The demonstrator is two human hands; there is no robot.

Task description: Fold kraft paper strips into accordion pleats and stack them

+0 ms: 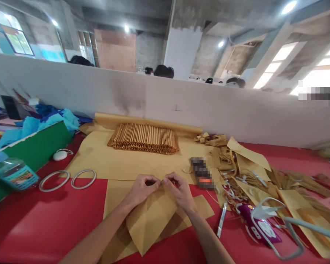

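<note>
Between my hands is a folded sheet of brown kraft paper (154, 220), its lower corner pointing toward me. My left hand (143, 189) pinches its top edge between thumb and fingers. Close beside it, my right hand (180, 189) pinches the same edge, fingertips nearly meeting the left ones. More flat kraft paper (114, 205) lies beneath it on the red table. Beyond my hands sits a pleated stack of brown paper (144, 137) on a large unrolled kraft sheet (90, 157).
On the right are a utility knife (222, 220), a phone-like dark object (202, 172), paper scraps (231, 161), a purple packet (257, 223) and a white cable (291, 227). On the left stand two rings (84, 179), a plastic bottle (13, 172) and a green board (49, 141). A white partition (222, 110) borders the back.
</note>
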